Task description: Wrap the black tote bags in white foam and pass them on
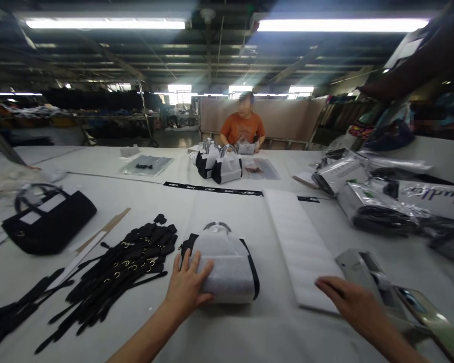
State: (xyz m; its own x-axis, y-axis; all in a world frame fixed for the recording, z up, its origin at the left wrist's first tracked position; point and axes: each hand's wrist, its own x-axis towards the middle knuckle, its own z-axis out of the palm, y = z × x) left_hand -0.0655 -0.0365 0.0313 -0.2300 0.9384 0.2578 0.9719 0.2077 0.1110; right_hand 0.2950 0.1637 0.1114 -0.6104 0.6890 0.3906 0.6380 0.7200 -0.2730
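Observation:
My left hand (pixel 187 286) lies flat with fingers spread on a black bag wrapped in white foam sheet (pixel 225 267), which sits on the white table in front of me. My right hand (pixel 348 300) reaches over the near end of a long stack of white foam sheets (pixel 298 242); its fingers are blurred and partly turned away. Just right of that hand lies a grey tape dispenser (pixel 371 282).
A pile of black straps with gold buckles (pixel 117 267) lies to the left, and a black handbag (pixel 47 219) beyond it. Wrapped bags (pixel 219 164) stand at the far side, where a person in an orange shirt (pixel 244 128) works. Plastic-bagged items (pixel 378 201) crowd the right.

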